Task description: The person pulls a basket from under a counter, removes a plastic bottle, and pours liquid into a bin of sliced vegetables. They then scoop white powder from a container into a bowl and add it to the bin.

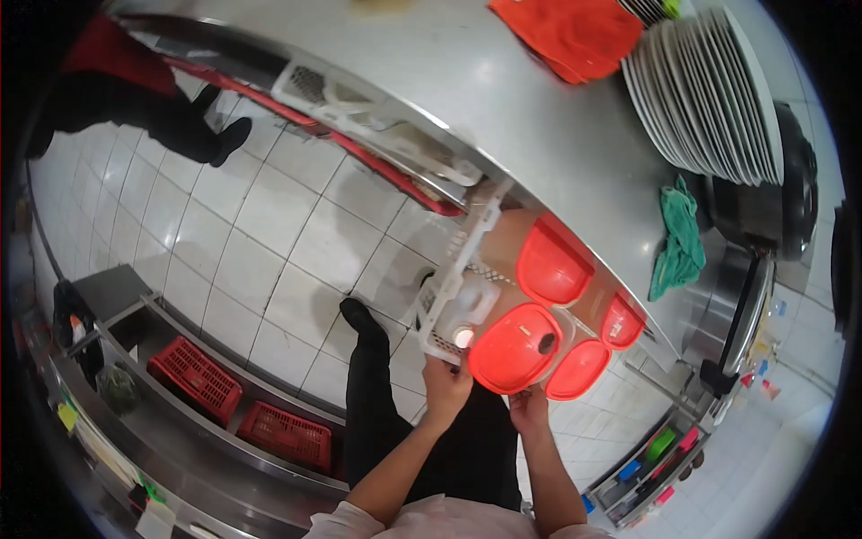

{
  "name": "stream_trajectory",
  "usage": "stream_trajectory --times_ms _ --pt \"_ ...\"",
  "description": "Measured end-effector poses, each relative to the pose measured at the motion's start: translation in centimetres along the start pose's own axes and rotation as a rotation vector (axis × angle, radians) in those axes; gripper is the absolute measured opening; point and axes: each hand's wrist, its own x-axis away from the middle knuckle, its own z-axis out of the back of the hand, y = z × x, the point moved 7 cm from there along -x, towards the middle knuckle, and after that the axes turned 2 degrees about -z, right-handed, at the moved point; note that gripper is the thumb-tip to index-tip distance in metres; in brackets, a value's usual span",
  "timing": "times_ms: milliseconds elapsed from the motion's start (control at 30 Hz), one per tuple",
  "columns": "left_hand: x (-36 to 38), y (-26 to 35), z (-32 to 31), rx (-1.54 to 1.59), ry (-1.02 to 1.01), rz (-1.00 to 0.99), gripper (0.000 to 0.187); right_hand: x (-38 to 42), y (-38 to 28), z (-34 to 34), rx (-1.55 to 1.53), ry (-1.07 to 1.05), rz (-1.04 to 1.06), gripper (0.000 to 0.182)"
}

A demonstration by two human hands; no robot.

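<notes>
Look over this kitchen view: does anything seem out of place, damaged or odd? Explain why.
One thing: the red lid nearest the left hand has a dark oval patch near its right edge. The neighbouring lid shows none. Whether it is dirt, damage or a fitting, I cannot tell.

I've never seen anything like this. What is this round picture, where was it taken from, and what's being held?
There's no robot here: these are a person's own bare hands, seen by a camera worn on their head, looking down. There is just this one view, with dark, curved edges.

The left hand and right hand are at the near edge of a red-lidded container, beside a white crate. The fingers are partly hidden, so I can't tell how firmly they grip.

On the steel counter are many white plates, an orange-red cloth and a green cloth.
</notes>
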Motion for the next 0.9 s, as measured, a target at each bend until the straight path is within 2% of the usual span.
stream_trajectory --times_ms 67,100,133,167,267,300,333,400,467,533,600,633,700,833,900 --pt "0.5 -1.4 0.2 -0.076 0.063 0.026 0.043 -0.3 -0.9 0.7 0.037 -0.055 -0.047 0.021" --pt "0.4 -1.1 0.1 -0.108 0.145 -0.16 0.039 0.6 -1.3 0.4 0.125 -0.036 -0.121 0.02" --pt "0.7 -2.0 0.0 -0.099 0.171 -0.157 0.039 1.2 -1.8 0.0 0.213 -0.015 -0.192 0.019" --pt "0.7 -2.1 -0.1 -0.116 0.19 -0.143 0.038 0.5 -2.5 0.9 0.304 -0.106 -0.254 0.018" --pt "1.0 -1.2 -0.7 -0.091 0.219 -0.084 0.039 3.8 -5.5 0.6 0.412 -0.155 -0.338 0.021" --pt "1.0 -1.0 -1.1 -0.107 0.22 -0.067 0.039 5.7 -6.6 -0.2 0.628 -0.095 -0.255 0.022" --pt "0.9 -0.7 -1.4 -0.125 0.217 -0.051 0.04 7.8 -7.2 -2.1 0.651 -0.091 -0.252 0.022" --pt "0.7 -1.2 -1.4 -0.068 0.22 0.038 0.039 10.2 -9.8 -5.3 0.692 0.257 -0.051 0.04" --pt "0.6 -2.0 -0.8 -0.056 0.254 -0.003 0.039 10.3 -11.9 -13.3 1.105 -0.013 0.605 0.061" --pt "0.7 -3.1 -0.4 -0.018 0.258 0.027 0.037 9.1 -12.4 -20.5 1.679 -0.049 1.099 0.071" --pt "0.6 -4.0 0.1 -0.052 0.237 0.055 0.035 4.8 -13.4 -23.5 1.681 0.078 1.319 0.066" --pt "0.5 -4.0 0.4 -0.07 0.254 0.043 0.035 3.1 -13.7 -24.7 1.677 0.081 1.322 0.066" --pt "0.7 -4.2 0.7 -0.063 0.26 0.026 0.037 -0.9 -15.1 -24.3 1.191 0.057 0.953 0.061" --pt "0.5 -4.1 0.6 -0.064 0.263 0.041 0.037 -3.1 -15.7 -22.2 1.044 0.013 0.991 0.056" --pt "0.6 -3.8 0.6 -0.071 0.268 0.058 0.037 0.8 -14.0 -23.5 1.252 0.101 1.156 0.053"
